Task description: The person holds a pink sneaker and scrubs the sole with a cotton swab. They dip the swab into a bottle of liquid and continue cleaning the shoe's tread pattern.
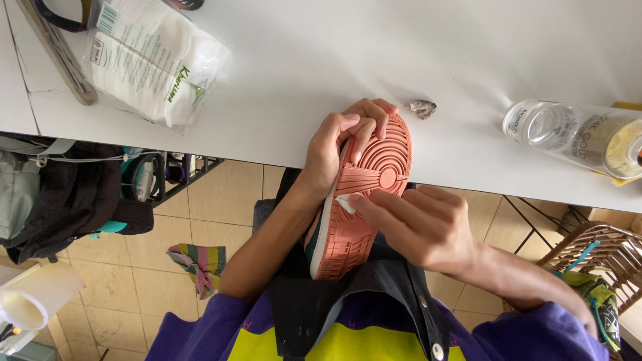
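While left hand (334, 144) grips shoe (361, 200), right hand (418, 224) presses pad (346, 202) on it.

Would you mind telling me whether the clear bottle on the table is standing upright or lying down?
Lying down: the clear bottle rests on its side on the white table, its round end facing left.

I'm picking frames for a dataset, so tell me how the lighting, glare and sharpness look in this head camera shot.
Head view: soft, even daylight, with faint shadows on the white table; the shoe sole and both hands, left and right, are sharp; mild glare on the clear bottle and the plastic bag of cotton pads; wide-angle bending towards the edges.
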